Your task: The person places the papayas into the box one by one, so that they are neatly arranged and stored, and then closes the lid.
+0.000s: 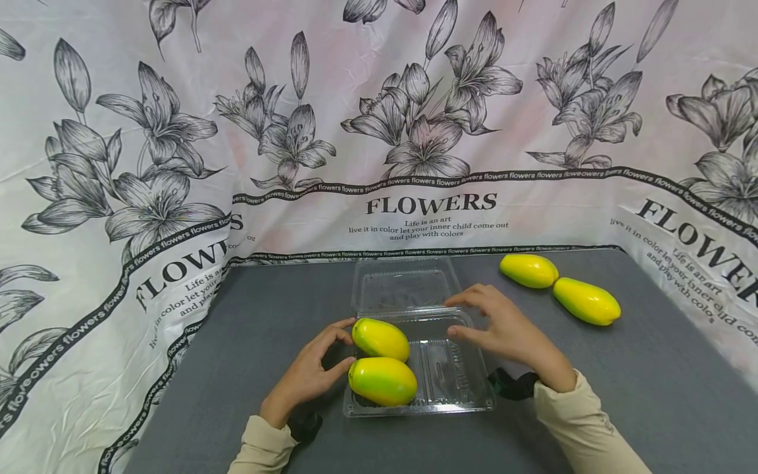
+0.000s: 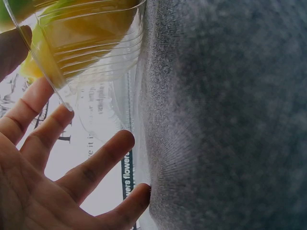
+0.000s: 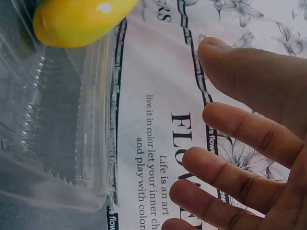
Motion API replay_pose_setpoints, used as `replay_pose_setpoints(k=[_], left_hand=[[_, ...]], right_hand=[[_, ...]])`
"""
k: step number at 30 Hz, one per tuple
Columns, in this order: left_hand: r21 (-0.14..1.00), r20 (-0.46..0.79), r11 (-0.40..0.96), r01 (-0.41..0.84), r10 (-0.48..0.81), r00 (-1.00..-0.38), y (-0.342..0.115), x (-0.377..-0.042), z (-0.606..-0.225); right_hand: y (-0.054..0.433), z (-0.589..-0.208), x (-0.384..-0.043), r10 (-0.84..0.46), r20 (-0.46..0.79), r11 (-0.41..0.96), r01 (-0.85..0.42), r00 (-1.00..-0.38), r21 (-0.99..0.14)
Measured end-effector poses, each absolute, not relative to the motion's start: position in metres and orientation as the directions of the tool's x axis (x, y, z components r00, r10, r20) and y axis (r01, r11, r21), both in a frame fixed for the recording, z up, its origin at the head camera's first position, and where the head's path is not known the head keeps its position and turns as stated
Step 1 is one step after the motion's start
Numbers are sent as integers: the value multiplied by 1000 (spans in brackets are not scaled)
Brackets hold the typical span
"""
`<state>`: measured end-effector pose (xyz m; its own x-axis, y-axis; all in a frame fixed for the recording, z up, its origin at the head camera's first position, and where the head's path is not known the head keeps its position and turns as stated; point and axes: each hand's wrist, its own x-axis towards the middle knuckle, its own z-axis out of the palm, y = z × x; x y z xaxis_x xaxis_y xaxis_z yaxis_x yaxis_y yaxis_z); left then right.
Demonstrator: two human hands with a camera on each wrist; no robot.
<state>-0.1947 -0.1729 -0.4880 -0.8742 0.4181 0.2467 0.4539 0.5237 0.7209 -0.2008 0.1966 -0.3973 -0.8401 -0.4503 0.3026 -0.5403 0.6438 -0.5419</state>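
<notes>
A clear plastic clamshell box lies with its lid folded back. Two glossy yellow-green oval fruits, like small papayas, sit in its left half: the far fruit and the near fruit. My left hand is at the box's left side, fingers spread; in the left wrist view its fingertips are right at the rim. My right hand hovers over the box's right side with fingers extended and nothing held, thumb apart from the fingers in the right wrist view.
Two more such fruits lie at the back right of the grey tabletop, one fruit close to the other fruit. A white flower-printed curtain stands around the table's back and sides. Dark bands circle both wrists.
</notes>
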Motion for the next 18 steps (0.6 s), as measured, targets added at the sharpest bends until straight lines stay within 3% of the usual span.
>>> replay_pose_setpoints(k=[18], left_hand=[[724, 241, 523, 449, 418, -876, -173, -194, -487]], right_hand=[[217, -395, -209, -373, 371, 695, -521, -850, -496]])
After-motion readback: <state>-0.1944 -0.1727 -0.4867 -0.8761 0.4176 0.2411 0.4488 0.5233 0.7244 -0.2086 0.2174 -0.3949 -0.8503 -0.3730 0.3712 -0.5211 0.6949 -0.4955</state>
